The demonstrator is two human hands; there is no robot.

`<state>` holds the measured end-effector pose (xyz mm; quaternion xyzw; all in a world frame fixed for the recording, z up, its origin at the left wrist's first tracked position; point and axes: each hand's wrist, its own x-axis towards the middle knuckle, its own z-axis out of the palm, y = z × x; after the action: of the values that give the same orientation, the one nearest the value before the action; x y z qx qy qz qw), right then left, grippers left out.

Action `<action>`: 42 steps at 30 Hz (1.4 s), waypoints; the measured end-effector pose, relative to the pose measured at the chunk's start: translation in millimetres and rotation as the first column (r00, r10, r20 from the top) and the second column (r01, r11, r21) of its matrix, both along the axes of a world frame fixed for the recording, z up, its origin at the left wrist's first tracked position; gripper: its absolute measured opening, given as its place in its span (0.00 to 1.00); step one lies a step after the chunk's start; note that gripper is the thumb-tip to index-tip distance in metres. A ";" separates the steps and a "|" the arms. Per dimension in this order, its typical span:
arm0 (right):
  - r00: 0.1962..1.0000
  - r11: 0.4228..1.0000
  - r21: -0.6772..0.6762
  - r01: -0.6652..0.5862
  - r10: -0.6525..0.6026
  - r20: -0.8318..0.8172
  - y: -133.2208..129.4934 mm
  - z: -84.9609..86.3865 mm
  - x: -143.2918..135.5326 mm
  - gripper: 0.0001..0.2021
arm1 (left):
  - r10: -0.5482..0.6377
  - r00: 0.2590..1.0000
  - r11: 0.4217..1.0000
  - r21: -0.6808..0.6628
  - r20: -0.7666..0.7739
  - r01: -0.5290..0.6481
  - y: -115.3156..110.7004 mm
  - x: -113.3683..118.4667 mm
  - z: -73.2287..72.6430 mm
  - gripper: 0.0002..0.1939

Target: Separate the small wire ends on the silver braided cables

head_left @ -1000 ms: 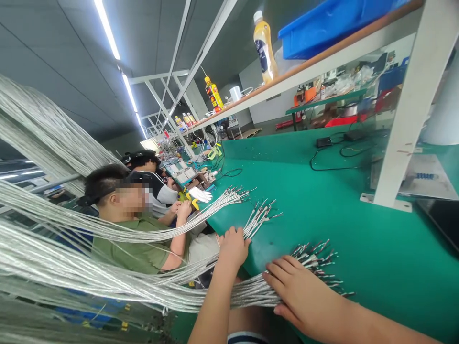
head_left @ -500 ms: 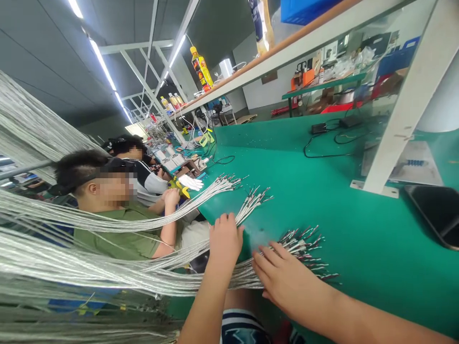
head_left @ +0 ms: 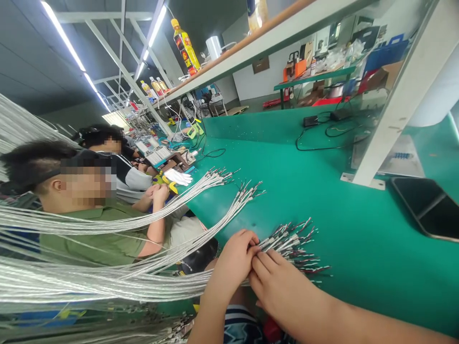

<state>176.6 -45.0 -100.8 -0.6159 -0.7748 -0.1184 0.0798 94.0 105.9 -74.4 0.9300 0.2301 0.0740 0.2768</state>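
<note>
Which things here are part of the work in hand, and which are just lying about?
In the work:
- left hand and right hand, at the nearest cable bundle
- probably the middle bundle and far bundle

Apparently lying about:
- phone
- white glove
- yellow-labelled bottle

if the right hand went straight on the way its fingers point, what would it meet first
Most likely the left hand, just ahead of the right hand; depth is unclear there, so the two may be touching.

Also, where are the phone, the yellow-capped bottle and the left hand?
Phone (head_left: 426, 206): head view, its dark screen.
Yellow-capped bottle (head_left: 185, 48): head view, its label.
Left hand (head_left: 235, 255): head view, back of the hand.
</note>
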 end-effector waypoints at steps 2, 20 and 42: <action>0.995 1.000 -0.005 -0.008 0.007 -0.100 0.8 5.1 3.4 0.23 | -0.005 1.000 1.000 -0.030 0.004 0.005 2.2 1.2 -2.0 0.07; 0.333 0.968 0.032 0.247 -0.054 -0.941 8.0 31.6 18.5 0.07 | 0.312 0.910 0.947 -0.170 0.273 -0.274 -56.8 -54.2 22.2 0.16; 0.246 0.971 0.107 0.216 0.052 -0.968 -3.8 63.2 3.3 0.09 | 0.229 0.890 0.973 -0.128 0.393 -0.194 -80.3 -57.9 50.7 0.09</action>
<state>179.9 -48.9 -37.6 -0.5858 -0.5114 0.1955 0.5975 36.1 25.6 -23.7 0.8511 0.2707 0.2848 0.3482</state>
